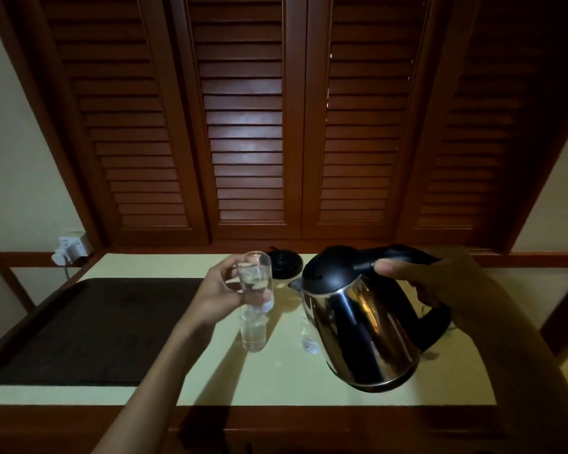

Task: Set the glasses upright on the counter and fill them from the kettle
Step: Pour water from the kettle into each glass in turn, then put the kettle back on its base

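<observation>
the left hand (222,294) gripped a raised glass (251,273) above the counter (276,381); the right hand (436,276) held the steel kettle (364,329) by its handle, spout near that glass. a 2nd glass (253,337) stood below. best to bring the spout over the rim, then tip slowly.

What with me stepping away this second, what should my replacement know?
Left hand grips the held glass above the counter.
Right hand grips the kettle by its handle, in the air, spout toward that glass.
A second glass stands upright below the held one; a third glass stands upright, partly behind the kettle.
No pour is visible, and water levels are too dim to tell.
Left: fill the held glass, set it down, check the other two.
</observation>
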`<move>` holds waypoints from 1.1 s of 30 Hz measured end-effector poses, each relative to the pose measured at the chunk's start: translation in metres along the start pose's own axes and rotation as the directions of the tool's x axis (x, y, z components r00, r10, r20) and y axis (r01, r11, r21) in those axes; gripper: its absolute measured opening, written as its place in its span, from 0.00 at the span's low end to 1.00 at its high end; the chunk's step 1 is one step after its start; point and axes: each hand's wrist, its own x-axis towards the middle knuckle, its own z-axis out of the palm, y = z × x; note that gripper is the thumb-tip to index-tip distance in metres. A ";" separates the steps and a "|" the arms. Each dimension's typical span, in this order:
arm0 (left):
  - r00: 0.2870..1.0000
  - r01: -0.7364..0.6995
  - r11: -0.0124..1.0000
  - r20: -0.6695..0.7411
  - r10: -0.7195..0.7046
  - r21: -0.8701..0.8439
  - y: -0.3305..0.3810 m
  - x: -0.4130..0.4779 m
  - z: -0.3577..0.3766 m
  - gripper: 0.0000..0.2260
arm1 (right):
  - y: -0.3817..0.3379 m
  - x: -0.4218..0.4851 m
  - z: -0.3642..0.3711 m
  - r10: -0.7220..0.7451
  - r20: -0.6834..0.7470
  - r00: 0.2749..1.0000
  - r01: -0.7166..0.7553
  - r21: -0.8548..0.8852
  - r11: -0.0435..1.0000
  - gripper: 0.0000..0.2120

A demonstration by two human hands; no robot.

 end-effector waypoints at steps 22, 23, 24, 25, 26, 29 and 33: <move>0.977 0.210 0.971 0.016 -0.213 0.114 -0.120 0.113 0.000 0.33 | 0.012 0.023 0.021 0.004 -0.092 0.996 0.002 0.069 0.998 0.10; 0.978 0.201 0.974 0.028 -0.205 0.108 -0.127 0.115 -0.001 0.36 | 0.013 0.024 0.021 0.004 -0.095 0.996 0.002 0.066 0.998 0.11; 0.978 0.198 0.976 0.044 -0.203 0.086 -0.131 0.116 -0.001 0.39 | 0.015 0.025 0.021 0.003 -0.096 0.995 0.004 0.075 0.997 0.13; 0.974 0.213 0.975 0.063 -0.217 0.058 -0.137 0.117 -0.003 0.40 | 0.016 0.026 0.021 0.003 -0.095 0.995 0.006 0.089 0.996 0.14; 0.972 0.217 0.975 0.080 -0.220 0.048 -0.139 0.117 -0.003 0.41 | 0.016 0.028 0.022 0.002 -0.092 0.996 0.008 0.105 0.994 0.13; 0.970 0.220 0.970 0.083 -0.229 0.105 -0.129 0.111 0.000 0.41 | 0.019 0.032 0.022 -0.007 -0.066 0.998 0.015 0.116 0.993 0.08; 0.938 0.249 0.924 0.165 -0.304 0.289 -0.094 0.105 -0.008 0.40 | 0.021 0.039 0.026 -0.032 -0.051 0.998 0.038 0.134 0.990 0.06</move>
